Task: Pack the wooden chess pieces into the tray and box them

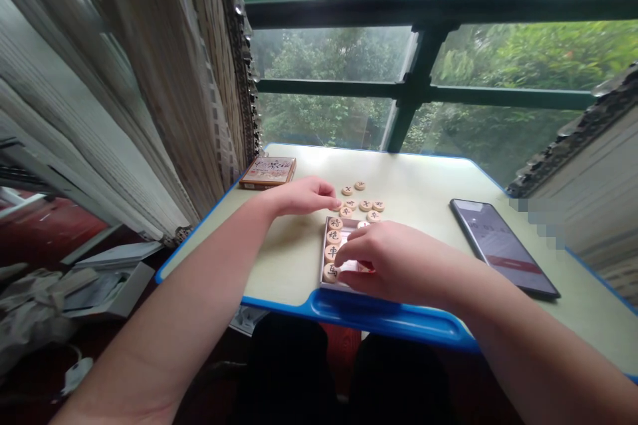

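Note:
My left hand [315, 196] reaches over the table with its fingers pinched on the edge of a round wooden Chinese chess piece, mostly hidden beneath the fingertips. Just right of it lies a loose group of several Chinese chess pieces [365, 205], dark characters facing up. Below them is a shallow open box [323, 264] with a column of pieces along its left side. My right hand [381, 256] is over this box, thumb and forefinger closed at the right edge of the lowest piece [330, 272]. Another piece [363, 224] at the box's upper right is partly covered by that hand.
A decorated box lid [268, 171] lies at the table's far left. To the right rests a dark phone [503, 247]. The pale table [284, 265] has a blue rim with a groove in front. A window stands behind, with curtains [164, 60] at both sides.

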Tool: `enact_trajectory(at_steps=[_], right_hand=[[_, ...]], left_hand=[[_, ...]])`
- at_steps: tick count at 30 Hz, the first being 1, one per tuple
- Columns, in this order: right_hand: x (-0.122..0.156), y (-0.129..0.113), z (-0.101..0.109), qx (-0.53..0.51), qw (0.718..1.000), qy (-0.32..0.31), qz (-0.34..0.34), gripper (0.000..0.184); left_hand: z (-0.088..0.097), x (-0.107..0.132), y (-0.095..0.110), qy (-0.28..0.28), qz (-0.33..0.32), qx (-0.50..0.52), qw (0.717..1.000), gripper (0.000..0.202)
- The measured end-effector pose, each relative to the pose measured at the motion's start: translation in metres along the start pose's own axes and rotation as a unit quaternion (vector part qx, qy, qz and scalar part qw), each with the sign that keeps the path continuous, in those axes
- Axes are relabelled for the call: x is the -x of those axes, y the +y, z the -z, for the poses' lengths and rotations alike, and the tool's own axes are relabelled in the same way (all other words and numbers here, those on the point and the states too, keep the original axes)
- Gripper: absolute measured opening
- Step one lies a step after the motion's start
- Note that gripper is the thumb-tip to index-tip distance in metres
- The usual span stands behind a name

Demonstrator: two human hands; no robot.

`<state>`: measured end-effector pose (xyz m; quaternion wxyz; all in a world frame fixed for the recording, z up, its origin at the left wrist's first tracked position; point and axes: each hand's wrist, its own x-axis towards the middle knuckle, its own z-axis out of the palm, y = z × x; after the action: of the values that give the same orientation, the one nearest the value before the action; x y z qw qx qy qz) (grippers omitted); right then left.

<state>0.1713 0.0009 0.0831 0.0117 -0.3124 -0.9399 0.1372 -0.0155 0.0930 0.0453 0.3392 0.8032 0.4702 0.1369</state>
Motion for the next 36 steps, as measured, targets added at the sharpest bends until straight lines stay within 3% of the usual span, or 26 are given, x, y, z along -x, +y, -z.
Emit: enact_trajectory(at_steps=[4,7,10,13,18,24,30,36], right_hand=[[-0.008,0.021,0.003,0.043,0.993,0.076,-0.08,0.032],[-0.017,0.05,0.002,0.085,0.963,0.149,-0.209,0.033],[-0.021,0.079,-0.002,0.089,0.945,0.151,-0.277,0.028],[-0.021,0.095,-0.005,0.069,0.947,0.152,-0.274,0.032],[-0.022,0.094,-0.007,0.01,0.954,0.108,-0.278,0.032],[-0.026,0.096,-0.009,0.006,0.968,0.069,-0.241,0.03],[-0.027,0.104,-0.012,0.017,0.948,0.112,-0.298,0.031],[-0.021,0.107,-0.006,0.016,0.939,0.064,-0.336,0.03]], left_hand=[[0.0,0.001,0.001,0.003,-0.001,-0.007,1.0,0.034],[-0.003,0.0,0.003,0.017,-0.003,-0.003,1.0,0.037],[-0.007,-0.001,0.006,0.05,-0.02,0.028,0.998,0.044],[-0.01,-0.002,0.007,0.084,-0.044,0.065,0.993,0.052],[-0.01,-0.007,0.002,0.098,-0.051,0.084,0.99,0.062],[-0.01,-0.008,0.002,0.047,-0.071,0.113,0.99,0.061],[-0.011,-0.008,0.002,0.024,-0.043,0.098,0.994,0.065],[-0.008,-0.007,0.002,0.013,-0.015,0.045,0.999,0.069]])
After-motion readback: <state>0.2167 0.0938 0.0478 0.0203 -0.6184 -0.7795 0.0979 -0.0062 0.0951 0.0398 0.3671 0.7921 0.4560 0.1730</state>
